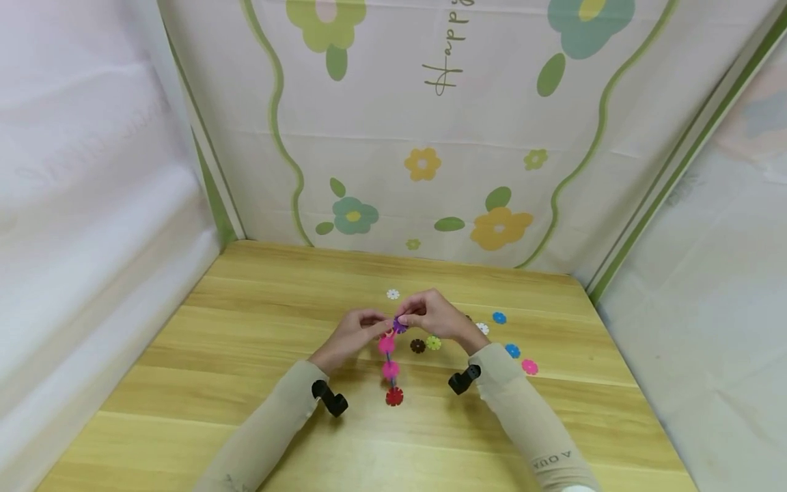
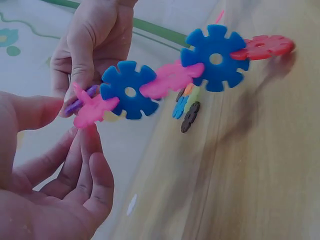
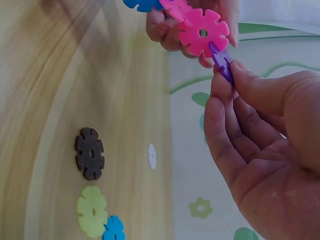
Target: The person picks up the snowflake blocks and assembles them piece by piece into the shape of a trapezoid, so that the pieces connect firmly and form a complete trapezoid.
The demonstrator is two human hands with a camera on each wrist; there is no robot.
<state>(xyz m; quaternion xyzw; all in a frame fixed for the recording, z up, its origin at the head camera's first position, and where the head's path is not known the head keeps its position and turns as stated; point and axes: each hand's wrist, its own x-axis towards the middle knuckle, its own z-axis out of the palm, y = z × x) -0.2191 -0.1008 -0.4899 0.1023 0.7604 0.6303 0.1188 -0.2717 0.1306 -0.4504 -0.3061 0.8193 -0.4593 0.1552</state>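
Both hands meet over the wooden table at the upper end of a chain of slotted flower-shaped plastic discs. My left hand holds the end pink disc between thumb and fingers. A purple disc is pinched by the thumb and forefinger of my right hand, its edge right at the pink disc's rim. From there the chain runs through a blue disc, another pink disc, a second blue disc and a red disc at the lower end, nearest the body.
Loose discs lie around the right forearm: dark brown, yellow-green, white, blue, another blue and pink. One more white disc lies beyond the hands. Printed cloth walls enclose the table.
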